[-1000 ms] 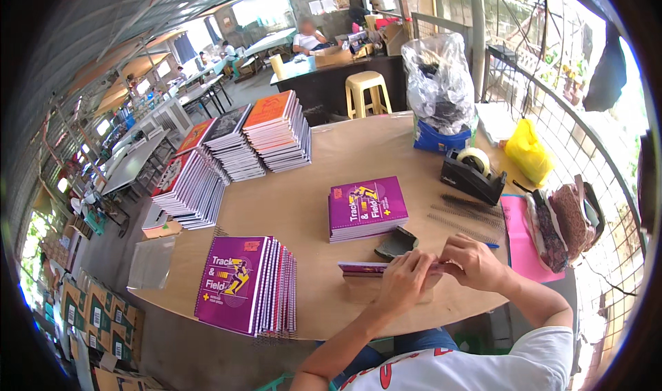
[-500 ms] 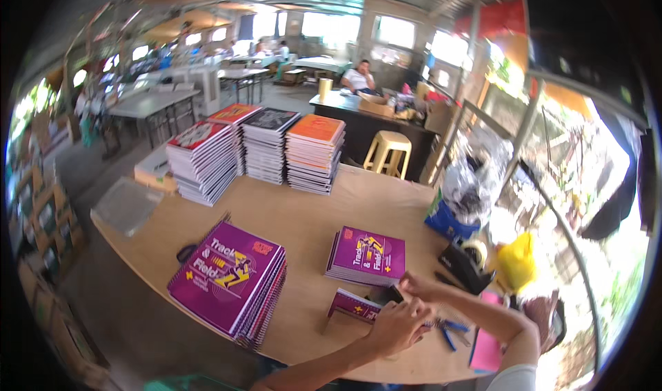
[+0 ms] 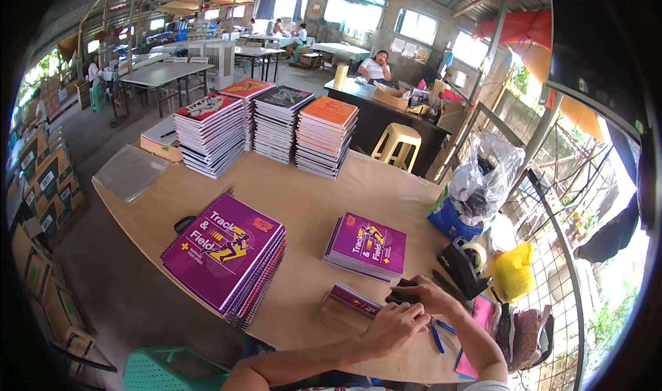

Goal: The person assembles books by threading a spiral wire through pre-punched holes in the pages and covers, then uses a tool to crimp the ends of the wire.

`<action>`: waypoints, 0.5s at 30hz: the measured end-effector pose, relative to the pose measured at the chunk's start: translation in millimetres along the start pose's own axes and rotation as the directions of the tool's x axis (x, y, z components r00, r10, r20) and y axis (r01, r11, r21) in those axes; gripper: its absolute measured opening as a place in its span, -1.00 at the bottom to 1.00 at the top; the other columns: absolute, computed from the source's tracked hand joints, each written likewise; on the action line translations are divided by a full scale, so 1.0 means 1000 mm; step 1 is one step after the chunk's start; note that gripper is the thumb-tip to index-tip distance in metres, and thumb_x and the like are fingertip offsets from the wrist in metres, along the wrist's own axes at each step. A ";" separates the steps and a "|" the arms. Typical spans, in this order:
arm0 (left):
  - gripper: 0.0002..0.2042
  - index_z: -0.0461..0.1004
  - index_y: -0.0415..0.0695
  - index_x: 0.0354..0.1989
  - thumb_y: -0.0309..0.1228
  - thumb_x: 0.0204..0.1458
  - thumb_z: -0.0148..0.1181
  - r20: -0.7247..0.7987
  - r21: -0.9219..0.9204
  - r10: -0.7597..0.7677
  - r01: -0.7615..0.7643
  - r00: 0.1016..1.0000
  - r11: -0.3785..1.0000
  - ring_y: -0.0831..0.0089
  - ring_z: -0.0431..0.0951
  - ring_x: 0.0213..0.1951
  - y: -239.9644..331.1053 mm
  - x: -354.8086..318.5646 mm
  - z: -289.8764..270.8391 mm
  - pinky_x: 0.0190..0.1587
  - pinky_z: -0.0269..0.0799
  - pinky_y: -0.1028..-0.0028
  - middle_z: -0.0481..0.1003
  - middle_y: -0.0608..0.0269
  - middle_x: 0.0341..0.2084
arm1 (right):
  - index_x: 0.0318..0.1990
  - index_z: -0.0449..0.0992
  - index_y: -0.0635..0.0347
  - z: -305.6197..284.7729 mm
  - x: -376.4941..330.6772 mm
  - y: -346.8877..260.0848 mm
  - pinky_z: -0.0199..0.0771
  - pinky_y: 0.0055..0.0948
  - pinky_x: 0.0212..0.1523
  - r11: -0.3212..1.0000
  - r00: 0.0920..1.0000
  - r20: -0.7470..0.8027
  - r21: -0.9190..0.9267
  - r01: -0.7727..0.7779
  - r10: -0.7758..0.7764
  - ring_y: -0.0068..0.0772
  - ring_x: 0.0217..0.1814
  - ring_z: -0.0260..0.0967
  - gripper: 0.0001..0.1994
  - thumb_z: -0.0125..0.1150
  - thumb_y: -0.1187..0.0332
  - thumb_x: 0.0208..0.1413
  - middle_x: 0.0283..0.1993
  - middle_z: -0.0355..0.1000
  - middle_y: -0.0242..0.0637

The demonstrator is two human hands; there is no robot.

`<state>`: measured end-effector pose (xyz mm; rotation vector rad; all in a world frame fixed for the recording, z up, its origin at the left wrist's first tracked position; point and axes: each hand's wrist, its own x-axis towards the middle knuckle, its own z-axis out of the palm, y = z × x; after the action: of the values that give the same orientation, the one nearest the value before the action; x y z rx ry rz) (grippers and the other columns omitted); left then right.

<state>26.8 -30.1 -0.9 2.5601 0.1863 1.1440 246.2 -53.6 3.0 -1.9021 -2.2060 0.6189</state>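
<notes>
A purple-covered book point(image 3: 350, 299) stands partly raised near the table's front, its far side out of sight. My left hand point(image 3: 393, 329) is at the book's right end, fingers closed and pinched together; what they hold is hidden. Just beyond it, my right hand point(image 3: 436, 298) is wrapped over a small black object point(image 3: 404, 296), whose kind I cannot make out. The two hands nearly meet. A pair of blue-handled pliers point(image 3: 437, 336) lies right of my left hand. Behind the hands sits a short stack of purple books point(image 3: 369, 246).
A taller stack of purple spiral-bound books point(image 3: 224, 253) stands at the left. Stacks with red, black and orange covers point(image 3: 327, 139) line the back. At right are a black tape dispenser point(image 3: 463, 267), a yellow bag point(image 3: 516, 272) and a pink sheet point(image 3: 485, 315). A seated person point(image 3: 374, 70) is beyond.
The whole view has shifted slightly. My right hand has come down over the black object, closer to the left hand. The raised book stays near the left hand.
</notes>
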 end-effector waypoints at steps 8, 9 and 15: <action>-0.74 0.47 -0.11 -0.20 -0.20 0.12 0.29 0.089 -0.062 0.045 -0.039 0.995 0.997 0.27 0.58 -0.15 0.003 0.002 0.005 -0.12 0.45 0.24 0.48 0.23 -0.16 | 0.24 0.56 0.04 -0.019 -0.089 0.001 0.36 -0.22 0.19 0.959 0.980 -0.196 0.281 0.038 0.019 -0.04 0.11 0.41 -0.47 0.30 0.06 0.14 0.08 0.47 0.08; -0.74 0.47 -0.12 -0.20 -0.21 0.12 0.29 0.083 -0.089 0.044 -0.036 0.996 0.995 0.26 0.59 -0.15 0.006 0.004 0.005 -0.12 0.46 0.24 0.48 0.23 -0.15 | 0.24 0.56 0.05 -0.019 -0.093 0.002 0.36 -0.22 0.19 0.952 0.980 -0.197 0.304 0.044 0.018 -0.03 0.12 0.41 -0.46 0.29 0.04 0.14 0.08 0.47 0.08; -0.73 0.48 -0.15 -0.18 -0.22 0.12 0.31 0.138 -0.140 0.025 -0.006 0.990 0.990 0.20 0.59 -0.14 0.007 0.005 -0.006 -0.10 0.48 0.23 0.48 0.19 -0.13 | 0.21 0.58 0.12 -0.015 -0.104 -0.003 0.36 -0.23 0.15 0.918 0.976 -0.212 0.396 0.036 0.053 -0.03 0.10 0.43 -0.40 0.21 -0.07 0.13 0.05 0.47 0.06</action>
<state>25.5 -34.1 9.5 2.5090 0.0508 0.9430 267.7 -152.6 32.4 -1.6788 -1.7738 0.7517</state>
